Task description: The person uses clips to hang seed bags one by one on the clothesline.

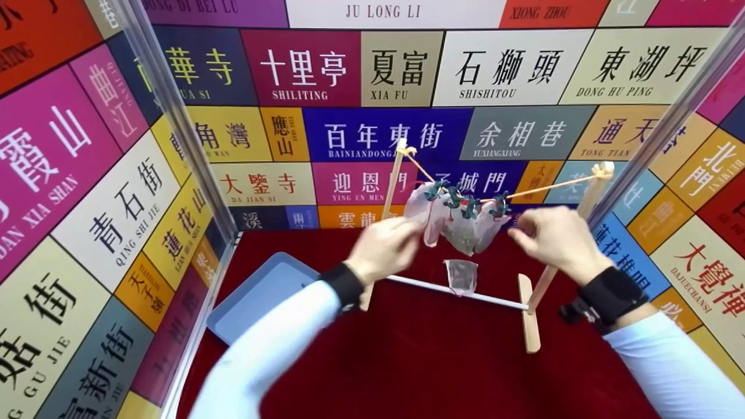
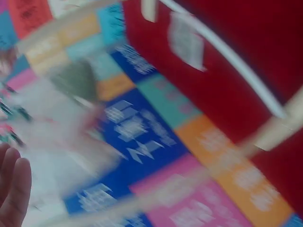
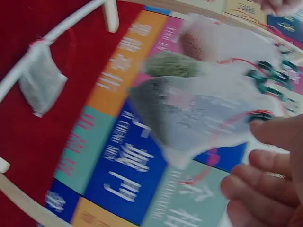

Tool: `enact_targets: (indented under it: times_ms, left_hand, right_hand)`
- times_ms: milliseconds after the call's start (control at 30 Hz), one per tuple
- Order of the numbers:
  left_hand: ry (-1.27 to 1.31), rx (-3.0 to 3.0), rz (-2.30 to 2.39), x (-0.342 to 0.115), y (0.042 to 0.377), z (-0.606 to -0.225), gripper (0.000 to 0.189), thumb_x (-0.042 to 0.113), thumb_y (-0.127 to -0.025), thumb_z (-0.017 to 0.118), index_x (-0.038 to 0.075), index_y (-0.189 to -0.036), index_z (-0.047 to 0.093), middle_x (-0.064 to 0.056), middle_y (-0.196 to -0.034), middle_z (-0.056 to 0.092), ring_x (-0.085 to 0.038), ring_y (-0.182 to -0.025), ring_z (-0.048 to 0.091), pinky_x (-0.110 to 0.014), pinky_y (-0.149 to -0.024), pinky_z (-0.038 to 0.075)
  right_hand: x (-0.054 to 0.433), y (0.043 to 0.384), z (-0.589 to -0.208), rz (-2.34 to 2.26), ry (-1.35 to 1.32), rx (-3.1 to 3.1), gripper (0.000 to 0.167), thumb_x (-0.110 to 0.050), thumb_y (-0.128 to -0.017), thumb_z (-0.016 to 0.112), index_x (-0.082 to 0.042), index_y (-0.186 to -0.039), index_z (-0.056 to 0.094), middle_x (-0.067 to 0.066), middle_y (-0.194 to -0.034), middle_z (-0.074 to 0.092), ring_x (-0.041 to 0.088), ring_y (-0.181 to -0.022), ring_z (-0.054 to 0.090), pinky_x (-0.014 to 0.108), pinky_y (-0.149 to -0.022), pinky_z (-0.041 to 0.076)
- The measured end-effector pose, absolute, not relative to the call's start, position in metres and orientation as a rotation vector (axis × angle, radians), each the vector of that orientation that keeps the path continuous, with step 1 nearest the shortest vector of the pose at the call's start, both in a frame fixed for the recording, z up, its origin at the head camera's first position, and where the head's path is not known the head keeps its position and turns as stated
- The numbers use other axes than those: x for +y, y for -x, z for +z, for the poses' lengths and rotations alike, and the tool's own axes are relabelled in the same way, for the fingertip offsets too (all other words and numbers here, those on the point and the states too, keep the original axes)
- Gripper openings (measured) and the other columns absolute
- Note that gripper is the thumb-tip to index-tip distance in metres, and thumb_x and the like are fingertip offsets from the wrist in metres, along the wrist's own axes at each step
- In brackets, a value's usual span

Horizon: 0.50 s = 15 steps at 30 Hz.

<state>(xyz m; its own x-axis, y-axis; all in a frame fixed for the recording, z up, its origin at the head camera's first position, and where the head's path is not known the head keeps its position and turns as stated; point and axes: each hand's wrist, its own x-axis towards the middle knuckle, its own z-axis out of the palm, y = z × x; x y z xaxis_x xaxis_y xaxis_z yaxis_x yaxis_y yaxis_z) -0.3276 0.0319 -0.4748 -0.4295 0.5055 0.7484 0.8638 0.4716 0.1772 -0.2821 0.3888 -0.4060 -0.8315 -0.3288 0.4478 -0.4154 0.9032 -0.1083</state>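
Note:
Several white mesh drawstring bags [image 1: 464, 230] hang bunched on a tan cord [image 1: 547, 189], with dark green clips [image 1: 468, 203] and red strings at their tops. In the right wrist view, one bag [image 3: 199, 113] has dark contents at its bottom, and a green-filled bag [image 3: 170, 65] hangs behind it. My left hand [image 1: 387, 247], blurred, is beside the leftmost bag; its fingers [image 2: 16, 189] look relaxed. To the right of the bags is my right hand [image 1: 556, 238], fingers loosely bent, holding nothing; its thumb appears close to a green clip in the right wrist view.
Two wooden posts [image 1: 582, 209] with feet carry the cord. Low between them runs a white bar [image 1: 416, 283], where a small mesh bag [image 1: 463, 276] hangs. A blue-grey tray [image 1: 256, 297] lies left on the red cloth [image 1: 407, 361]. Sign-covered walls stand behind and beside.

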Motion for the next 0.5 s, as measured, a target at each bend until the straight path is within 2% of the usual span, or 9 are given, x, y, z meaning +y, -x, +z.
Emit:
enact_targets:
  times_ms: [100,167,300,367,433,500]
  left_hand:
    - [1.001,-2.22,-0.709,-0.013,0.333,-0.498,0.019,0.01,-0.101,0.073,0.009,-0.117,0.082,-0.005,-0.104,0.085,-0.024,-0.09,0.081,-0.037,-0.083,0.069]
    - [0.886,-2.302,-0.696,-0.041,0.338,-0.514,0.017,0.01,-0.1,0.073,0.01,-0.114,0.082,-0.006,-0.107,0.085,-0.026,-0.093,0.082,-0.039,-0.086,0.069]
    - [0.612,-2.454,-0.667,-0.092,0.348,-0.552,0.016,0.007,-0.098,0.072,0.008,-0.109,0.082,-0.009,-0.106,0.083,-0.032,-0.091,0.081,-0.047,-0.082,0.069]
    - [0.472,-2.573,-0.646,-0.113,0.35,-0.574,0.015,0.004,-0.095,0.071,0.006,-0.107,0.081,-0.013,-0.106,0.08,-0.037,-0.091,0.079,-0.053,-0.081,0.067]
    - [0.343,-2.737,-0.627,-0.131,0.349,-0.596,0.02,0.002,-0.091,0.072,0.004,-0.109,0.079,-0.018,-0.11,0.078,-0.043,-0.096,0.078,-0.058,-0.084,0.066]
    - [0.227,-2.907,-0.614,-0.144,0.344,-0.618,0.029,0.004,-0.091,0.074,0.003,-0.12,0.077,-0.024,-0.124,0.074,-0.048,-0.104,0.077,-0.062,-0.09,0.065]
  right_hand:
    - [0.389,0.281,-0.426,0.308,-0.495,-2.74,0.017,-0.023,-0.094,0.088,-0.008,-0.09,0.08,0.009,-0.081,0.081,0.023,-0.066,0.072,0.046,-0.06,0.06]
    - [0.389,0.28,-0.438,0.338,-0.468,-2.798,0.022,-0.024,-0.094,0.087,-0.003,-0.1,0.081,0.015,-0.089,0.083,0.029,-0.072,0.074,0.052,-0.065,0.062]
    - [0.386,0.277,-0.462,0.392,-0.418,-2.894,0.05,-0.029,-0.094,0.087,0.007,-0.128,0.075,0.031,-0.116,0.08,0.047,-0.095,0.078,0.065,-0.084,0.064]
    - [0.384,0.274,-0.474,0.402,-0.396,-2.931,0.061,-0.032,-0.094,0.088,0.009,-0.136,0.071,0.035,-0.126,0.076,0.053,-0.106,0.076,0.07,-0.092,0.063]
    - [0.382,0.272,-0.485,0.406,-0.393,-2.95,0.065,-0.033,-0.093,0.089,0.009,-0.138,0.069,0.036,-0.13,0.074,0.057,-0.114,0.074,0.072,-0.097,0.061]
    - [0.381,0.27,-0.496,0.404,-0.407,-2.957,0.064,-0.032,-0.091,0.09,0.009,-0.136,0.071,0.035,-0.128,0.075,0.056,-0.113,0.074,0.071,-0.097,0.062]
